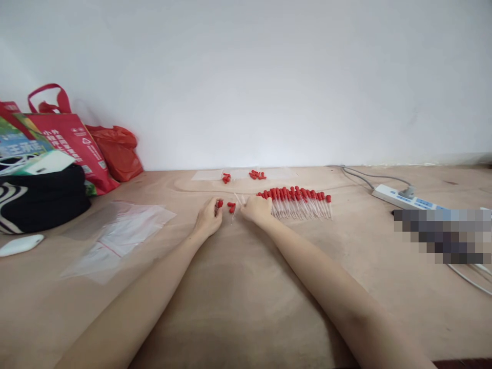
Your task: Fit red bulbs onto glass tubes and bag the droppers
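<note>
My left hand point(208, 216) rests on the wooden table point(246, 287), fingers curled round a small red rubber cap point(219, 203). My right hand point(257, 209) is closed in a pinch on a thin clear dropper tube point(237, 201) that points toward the left hand. Two loose red caps point(231, 206) lie between the hands. Just right of my right hand lies a row of several finished droppers with red caps point(300, 201). Farther back lie more loose red caps point(257, 175) point(226, 178) beside clear tubes.
Clear plastic bags point(119, 236) lie flat at the left. Red shopping bags point(73, 138), a black striped bag point(38, 197) and a white object point(21, 244) crowd the far left. A white power strip point(403, 200) with cables sits at the right, against the white wall.
</note>
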The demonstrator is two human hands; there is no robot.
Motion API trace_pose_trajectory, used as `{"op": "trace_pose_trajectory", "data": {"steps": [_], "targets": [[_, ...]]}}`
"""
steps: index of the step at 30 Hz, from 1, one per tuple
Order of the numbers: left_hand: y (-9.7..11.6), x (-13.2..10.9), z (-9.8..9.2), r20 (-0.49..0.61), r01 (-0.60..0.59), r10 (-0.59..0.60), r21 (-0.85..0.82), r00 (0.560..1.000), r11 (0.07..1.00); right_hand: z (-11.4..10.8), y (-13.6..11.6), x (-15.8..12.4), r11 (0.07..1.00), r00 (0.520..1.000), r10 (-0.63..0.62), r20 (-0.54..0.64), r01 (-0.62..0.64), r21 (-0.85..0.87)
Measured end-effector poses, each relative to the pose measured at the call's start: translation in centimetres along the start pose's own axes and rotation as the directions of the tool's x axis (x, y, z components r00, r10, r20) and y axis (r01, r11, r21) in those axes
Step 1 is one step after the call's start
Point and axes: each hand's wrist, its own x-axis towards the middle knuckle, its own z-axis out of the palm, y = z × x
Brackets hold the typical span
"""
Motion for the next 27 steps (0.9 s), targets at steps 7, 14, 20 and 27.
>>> {"op": "trace_pose_trajectory", "data": {"steps": [7, 14, 20, 27], "targets": [[0.7, -0.6, -0.3, -0.128, 0.054, -0.071, -0.131, 0.989, 0.99, -1.3, 4.8, -3.0, 0.933, 0.943, -0.276, -0.184, 0.309, 0.187], [3.7, -3.2, -0.2, -0.059, -0.072, 0.055, -0.339, 0.997, 0.938, -0.3, 10.4, -7.6, 0.802, 0.811, -0.528, -0.251, 0.574, 0.167], [6.2, -4.7, -0.3, 0.131, -0.278, 0.319, -0.26, 0.939, 0.925, 0.1, 11.3, -8.0, 0.784, 0.813, -0.488, -0.317, 0.568, 0.249], [6.5, -4.5, -0.1, 0.171, -0.202, 0.243, -0.224, 0.955, 0.953, 0.1, 10.5, -8.2, 0.737, 0.781, -0.535, -0.321, 0.618, 0.275]]}}
